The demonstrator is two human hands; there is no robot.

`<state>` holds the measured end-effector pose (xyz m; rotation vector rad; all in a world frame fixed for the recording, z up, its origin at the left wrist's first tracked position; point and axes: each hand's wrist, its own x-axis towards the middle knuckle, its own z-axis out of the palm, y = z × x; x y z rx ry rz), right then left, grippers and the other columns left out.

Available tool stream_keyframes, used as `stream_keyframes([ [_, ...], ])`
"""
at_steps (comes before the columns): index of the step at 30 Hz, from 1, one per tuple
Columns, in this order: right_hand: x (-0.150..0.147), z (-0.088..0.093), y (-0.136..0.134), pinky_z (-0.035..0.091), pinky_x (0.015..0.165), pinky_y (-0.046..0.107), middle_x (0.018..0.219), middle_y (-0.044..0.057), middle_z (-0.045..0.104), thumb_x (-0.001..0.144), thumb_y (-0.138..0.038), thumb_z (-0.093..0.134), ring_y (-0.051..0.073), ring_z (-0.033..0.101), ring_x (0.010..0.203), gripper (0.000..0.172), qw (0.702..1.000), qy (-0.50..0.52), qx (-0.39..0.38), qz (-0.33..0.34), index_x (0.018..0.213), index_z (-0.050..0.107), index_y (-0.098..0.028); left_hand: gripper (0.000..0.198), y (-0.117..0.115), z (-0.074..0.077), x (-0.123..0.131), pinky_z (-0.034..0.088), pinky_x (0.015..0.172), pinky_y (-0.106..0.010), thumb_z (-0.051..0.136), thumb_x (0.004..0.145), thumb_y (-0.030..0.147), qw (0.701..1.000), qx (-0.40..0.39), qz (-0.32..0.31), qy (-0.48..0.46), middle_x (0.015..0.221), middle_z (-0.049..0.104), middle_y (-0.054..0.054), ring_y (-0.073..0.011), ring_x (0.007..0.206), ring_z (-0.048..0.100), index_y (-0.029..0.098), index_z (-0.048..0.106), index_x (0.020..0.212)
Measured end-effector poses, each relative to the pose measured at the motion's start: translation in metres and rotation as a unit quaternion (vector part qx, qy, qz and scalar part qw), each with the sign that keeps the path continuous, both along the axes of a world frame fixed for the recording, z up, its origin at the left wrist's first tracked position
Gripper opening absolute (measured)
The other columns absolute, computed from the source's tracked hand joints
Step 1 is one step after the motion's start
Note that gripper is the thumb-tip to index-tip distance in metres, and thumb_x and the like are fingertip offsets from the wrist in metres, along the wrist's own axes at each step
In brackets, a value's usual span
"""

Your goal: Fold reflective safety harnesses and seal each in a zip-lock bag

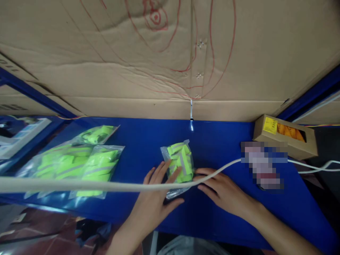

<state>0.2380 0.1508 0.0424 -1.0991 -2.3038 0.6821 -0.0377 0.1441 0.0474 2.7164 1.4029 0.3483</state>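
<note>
A clear plastic packet [183,159] holding folded neon-yellow strapping with grey reflective stripes lies on the blue tabletop in front of me. My left hand [156,191] rests on the packet's left side, its fingers stretched out and its thumb apart. At the packet's right edge is my right hand [221,189], fingers slightly bent and spread; its fingertips reach the edge, partly behind a white cable [114,185]. Several similar packets [99,168] lie overlapping to the left.
The blue table [140,138] backs onto a cardboard panel [106,81] with red drawn lines. At the right stands a cardboard box [297,147] with orange contents, beside a pixelated object [261,164]. The white cable crosses the view in front of my hands.
</note>
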Motion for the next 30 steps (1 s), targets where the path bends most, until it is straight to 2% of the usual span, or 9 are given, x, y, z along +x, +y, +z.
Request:
stream_keyframes([
  [3,-0.005,0.0,-0.004,0.044,0.116,0.044,0.155,0.009,0.049,0.104,-0.026,0.052,0.024,0.049,0.141,0.042,0.998,-0.027,0.013,0.046,0.146,0.052,-0.026,0.062,0.003,-0.005,-0.014,0.034,0.117,-0.059,0.056,0.097,0.044,0.996,0.041,0.076,0.021,0.164,0.034,-0.012,-0.0351,0.149,0.036,0.031,0.038,0.155],
  [6,-0.008,-0.002,-0.006,0.038,0.12,0.048,0.164,0.012,0.036,0.103,-0.024,0.052,0.027,0.041,0.147,0.048,0.997,-0.053,0.021,0.061,0.151,0.047,-0.024,0.05,0.022,-0.005,-0.032,0.023,0.12,-0.064,0.049,0.1,0.037,0.983,0.086,0.162,0.028,0.161,0.041,-0.013,-0.0352,0.145,0.043,0.029,0.047,0.15],
  [9,-0.009,-0.004,-0.005,0.038,0.12,0.047,0.166,0.013,0.031,0.103,-0.028,0.054,0.029,0.04,0.148,0.051,0.996,-0.069,0.001,0.056,0.153,0.044,-0.022,0.043,0.047,0.003,-0.055,0.015,0.119,-0.07,0.044,0.102,0.034,0.953,0.145,0.264,0.038,0.163,0.035,-0.017,-0.0389,0.149,0.036,0.02,0.055,0.141],
  [11,-0.009,-0.004,-0.005,0.037,0.121,0.045,0.166,0.014,0.031,0.103,-0.031,0.054,0.029,0.039,0.148,0.051,0.997,-0.063,-0.006,0.055,0.153,0.045,-0.021,0.042,0.062,0.009,-0.072,0.019,0.117,-0.071,0.04,0.101,0.037,0.936,0.159,0.312,0.047,0.165,0.03,-0.019,-0.0406,0.151,0.03,0.014,0.061,0.129],
  [14,-0.008,-0.004,-0.005,0.034,0.122,0.042,0.164,0.014,0.034,0.103,-0.033,0.055,0.028,0.039,0.148,0.048,0.997,-0.044,0.003,0.056,0.149,0.049,-0.019,0.048,0.08,0.019,-0.092,0.03,0.111,-0.07,0.038,0.099,0.044,0.933,0.105,0.339,0.062,0.157,0.042,-0.023,-0.0418,0.145,0.04,0.012,0.06,0.128],
  [17,-0.008,-0.006,-0.004,0.035,0.121,0.041,0.162,0.015,0.037,0.102,-0.035,0.058,0.028,0.041,0.146,0.047,0.998,-0.03,0.015,0.051,0.145,0.053,-0.018,0.052,0.094,0.027,-0.098,0.029,0.107,-0.075,0.031,0.101,0.048,0.923,0.076,0.365,0.097,0.149,0.051,-0.02,-0.0405,0.139,0.046,0.019,0.054,0.138],
  [24,-0.008,-0.015,0.002,0.038,0.118,0.04,0.155,0.017,0.046,0.1,-0.034,0.06,0.028,0.048,0.141,0.043,0.997,-0.023,0.046,0.05,0.138,0.06,-0.014,0.044,0.119,0.037,-0.087,0.029,0.11,-0.068,0.034,0.1,0.046,0.909,0.115,0.374,0.144,0.124,0.065,-0.02,-0.0364,0.12,0.059,0.011,0.059,0.11],
  [27,-0.008,-0.016,0.006,0.04,0.116,0.038,0.153,0.015,0.049,0.101,-0.032,0.059,0.027,0.05,0.138,0.04,0.997,-0.019,0.048,0.05,0.136,0.062,-0.014,0.038,0.128,0.042,-0.088,0.032,0.106,-0.072,0.038,0.098,0.049,0.904,0.119,0.392,0.124,0.125,0.063,-0.015,-0.0372,0.122,0.056,0.016,0.057,0.105],
  [30,-0.006,-0.017,0.009,0.04,0.116,0.036,0.15,0.013,0.052,0.102,-0.031,0.056,0.024,0.053,0.136,0.036,0.997,-0.019,0.051,0.046,0.134,0.063,-0.014,0.033,0.132,0.048,-0.087,0.037,0.095,-0.077,0.046,0.094,0.046,0.891,0.118,0.434,0.052,0.129,0.061,-0.013,-0.0443,0.129,0.048,0.018,0.059,0.105],
])
